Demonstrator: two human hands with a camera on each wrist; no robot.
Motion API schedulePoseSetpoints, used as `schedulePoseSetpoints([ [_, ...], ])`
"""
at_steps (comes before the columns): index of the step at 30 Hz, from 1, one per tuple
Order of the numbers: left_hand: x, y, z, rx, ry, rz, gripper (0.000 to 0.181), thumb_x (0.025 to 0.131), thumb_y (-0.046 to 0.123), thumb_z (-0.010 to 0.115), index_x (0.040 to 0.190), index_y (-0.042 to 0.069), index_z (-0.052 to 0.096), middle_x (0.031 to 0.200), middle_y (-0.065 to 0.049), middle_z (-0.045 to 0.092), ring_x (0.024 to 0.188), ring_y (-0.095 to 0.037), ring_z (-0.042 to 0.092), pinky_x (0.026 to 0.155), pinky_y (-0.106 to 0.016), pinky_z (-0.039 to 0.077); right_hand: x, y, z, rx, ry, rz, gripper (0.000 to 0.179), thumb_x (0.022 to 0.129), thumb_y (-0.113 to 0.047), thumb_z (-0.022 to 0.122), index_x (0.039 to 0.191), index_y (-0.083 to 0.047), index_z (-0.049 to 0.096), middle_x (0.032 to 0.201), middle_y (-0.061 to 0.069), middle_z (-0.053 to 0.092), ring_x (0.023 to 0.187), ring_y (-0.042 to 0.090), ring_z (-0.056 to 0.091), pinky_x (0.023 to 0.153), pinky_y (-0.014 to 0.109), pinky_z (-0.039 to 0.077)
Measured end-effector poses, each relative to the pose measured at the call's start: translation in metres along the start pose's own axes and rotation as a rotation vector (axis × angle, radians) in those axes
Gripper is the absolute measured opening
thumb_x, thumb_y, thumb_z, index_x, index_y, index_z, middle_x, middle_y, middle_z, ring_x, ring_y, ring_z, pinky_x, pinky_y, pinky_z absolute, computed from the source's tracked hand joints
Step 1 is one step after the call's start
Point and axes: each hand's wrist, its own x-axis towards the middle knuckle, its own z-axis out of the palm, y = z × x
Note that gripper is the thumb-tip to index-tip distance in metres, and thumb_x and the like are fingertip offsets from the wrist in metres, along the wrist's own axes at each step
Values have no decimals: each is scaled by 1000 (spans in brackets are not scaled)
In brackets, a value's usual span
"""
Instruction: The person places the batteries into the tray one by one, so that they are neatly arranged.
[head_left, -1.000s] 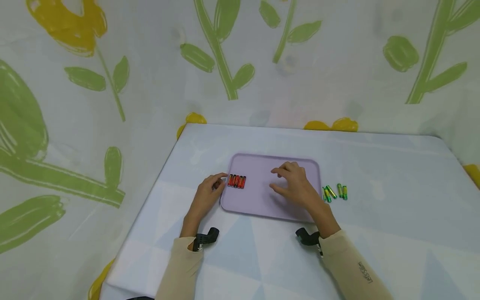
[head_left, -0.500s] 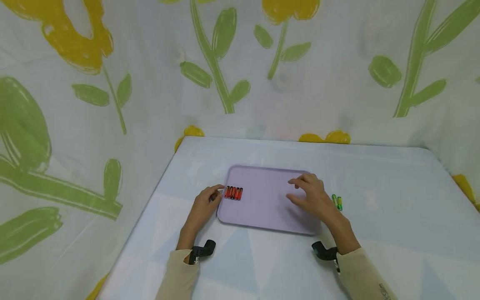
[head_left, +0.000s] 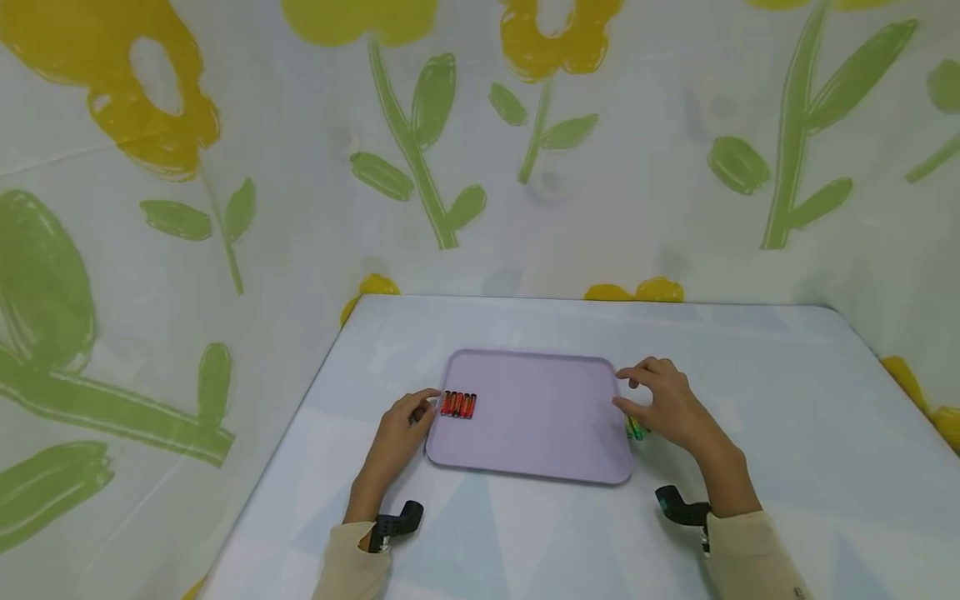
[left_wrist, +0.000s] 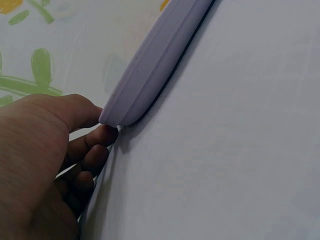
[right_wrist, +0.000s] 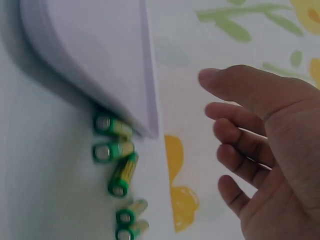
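Observation:
A pale purple tray (head_left: pixel 525 417) rests on the table. Several red batteries (head_left: pixel 459 405) lie side by side inside it, near the left rim. My left hand (head_left: pixel 395 437) is at that rim; in the left wrist view its thumb meets the tray's edge, with the other fingers curled just outside, in a light pinch. Beside the tray's right rim is my right hand (head_left: pixel 671 408), fingers loosely bent and apart, with nothing held. Several green batteries (right_wrist: pixel 125 175) lie on the table by the tray's right side; in the head view the right hand hides most of them.
The table (head_left: pixel 525 321) has a white and pale blue cloth. A wall cloth (head_left: pixel 637 233) printed with yellow flowers and green stems hangs behind and to the left. Black wrist cameras (head_left: pixel 681 507) sit at both sleeve cuffs.
My right hand has moved right from above the tray to its right rim, covering more of the green batteries. The left hand stays at the left rim. The head view has tilted up.

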Motion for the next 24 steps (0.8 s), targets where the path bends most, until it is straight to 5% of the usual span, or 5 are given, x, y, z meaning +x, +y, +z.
schedulePoseSetpoints([
  [10, -4, 11, -2, -14, 2, 6, 30, 101, 17, 61, 132, 18, 65, 95, 3, 59, 86, -15, 52, 76, -33, 46, -7, 19, -11, -28, -203, 95, 33, 86, -24, 81, 112, -5, 72, 94, 2, 57, 97, 27, 47, 83, 49, 34],
  [24, 0, 5, 2, 4, 25, 35, 30, 100, 16, 63, 130, 18, 66, 93, 4, 60, 85, -14, 53, 74, -33, 46, -9, 26, -3, -70, -322, 95, 42, 79, -28, 85, 114, -8, 74, 101, 6, 59, 98, 29, 49, 76, 47, 36],
])
